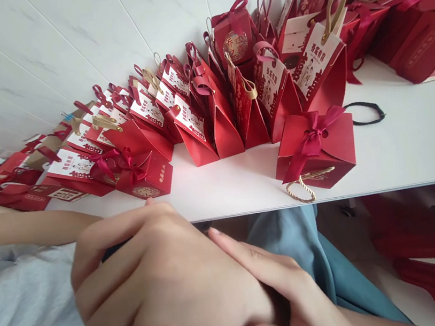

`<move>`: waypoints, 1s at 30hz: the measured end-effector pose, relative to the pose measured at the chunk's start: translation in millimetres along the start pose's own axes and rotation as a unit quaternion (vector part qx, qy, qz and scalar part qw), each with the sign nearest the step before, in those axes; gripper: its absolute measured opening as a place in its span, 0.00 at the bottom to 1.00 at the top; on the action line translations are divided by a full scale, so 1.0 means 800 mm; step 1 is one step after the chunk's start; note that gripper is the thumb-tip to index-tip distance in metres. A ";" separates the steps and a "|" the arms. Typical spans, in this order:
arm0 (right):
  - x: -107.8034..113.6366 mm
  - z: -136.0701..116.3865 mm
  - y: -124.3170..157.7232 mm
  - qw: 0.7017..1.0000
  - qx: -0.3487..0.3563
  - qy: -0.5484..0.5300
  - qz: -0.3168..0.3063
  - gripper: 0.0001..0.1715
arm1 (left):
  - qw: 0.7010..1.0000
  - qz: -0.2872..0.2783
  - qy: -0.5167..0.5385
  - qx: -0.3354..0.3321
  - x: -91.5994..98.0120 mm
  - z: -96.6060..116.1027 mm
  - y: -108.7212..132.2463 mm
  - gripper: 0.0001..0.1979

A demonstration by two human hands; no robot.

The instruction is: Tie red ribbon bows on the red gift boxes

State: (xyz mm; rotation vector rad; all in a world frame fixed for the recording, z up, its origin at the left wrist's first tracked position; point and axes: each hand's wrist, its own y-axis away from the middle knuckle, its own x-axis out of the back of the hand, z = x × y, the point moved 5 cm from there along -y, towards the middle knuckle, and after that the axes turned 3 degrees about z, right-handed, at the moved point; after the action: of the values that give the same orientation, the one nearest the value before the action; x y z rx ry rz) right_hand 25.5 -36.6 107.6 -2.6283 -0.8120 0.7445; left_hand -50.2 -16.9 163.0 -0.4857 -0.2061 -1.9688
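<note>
My left hand [166, 289] is close to the camera, back of the hand up, fingers curled into a loose fist. Something dark shows in the gap under its index finger; what it is I cannot make out. From the right, my right hand [275, 268] wraps round the left wrist, index finger along its upper side and thumb below. A dark band [280, 305] shows between them at the wrist. Beyond, on the white table [214, 196], sit a red gift box [316, 149] with a ribbon bow and a smaller red box [144, 176].
Several red and white gift boxes [191, 121] with loop handles line the wall. A black loop [366, 112] and a gold cord [301, 191] lie by the front box. Another person's arm [27, 224] reaches in at left. Larger red boxes [414, 41] stand at right.
</note>
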 end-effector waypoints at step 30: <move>0.061 0.039 -0.001 0.986 -0.123 -0.076 0.089 0.26 | 0.981 -0.108 0.157 -0.025 -0.073 -0.041 0.003 0.37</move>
State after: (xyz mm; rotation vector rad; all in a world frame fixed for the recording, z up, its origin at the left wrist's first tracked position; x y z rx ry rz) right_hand 42.4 -3.4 63.3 -2.9229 -0.7585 0.9574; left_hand -34.4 18.5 108.8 -0.1838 -0.0094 -2.2355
